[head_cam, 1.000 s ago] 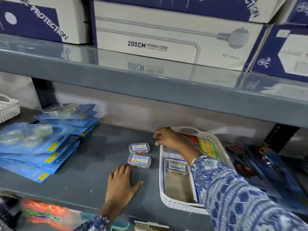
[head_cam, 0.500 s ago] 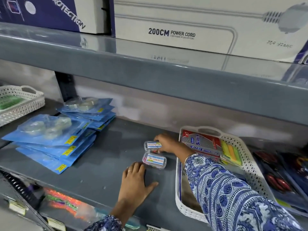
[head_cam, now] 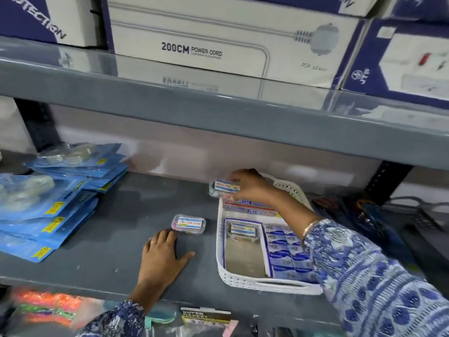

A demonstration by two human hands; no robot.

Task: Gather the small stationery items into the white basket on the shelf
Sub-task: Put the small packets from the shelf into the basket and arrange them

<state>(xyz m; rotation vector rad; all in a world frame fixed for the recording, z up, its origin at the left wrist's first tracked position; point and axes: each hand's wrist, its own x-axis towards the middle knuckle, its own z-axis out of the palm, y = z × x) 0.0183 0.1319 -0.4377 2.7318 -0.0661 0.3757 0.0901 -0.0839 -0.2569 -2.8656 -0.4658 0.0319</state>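
Right hand: the right hand (head_cam: 252, 188), reaching from a blue-and-white patterned sleeve (head_cam: 379, 278) at the lower right of the frame, pinches a small clear plastic box with a white, blue and red label (head_cam: 224, 187) between thumb and fingertips, just above the far left corner of the basket.
Left hand: the left hand (head_cam: 163, 257) lies palm down with its fingers spread on the grey metal shelf (head_cam: 116, 239), low in the middle of the frame, holding nothing.
Second box: another small clear plastic labelled box (head_cam: 188, 224) sits on the shelf just beyond the left hand's fingertips, to the left of the basket.
Basket: the white perforated plastic basket (head_cam: 222, 271) stands right of centre; a third clear box (head_cam: 243, 230) rests inside it, with blue packets (head_cam: 281, 251) along its right side.
Left of frame: flat blue blister packs with yellow tags (head_cam: 48, 210) are stacked on the shelf.
Top of frame: a white carton printed "200CM POWER CORD" (head_cam: 218, 42) stands on the upper shelf.
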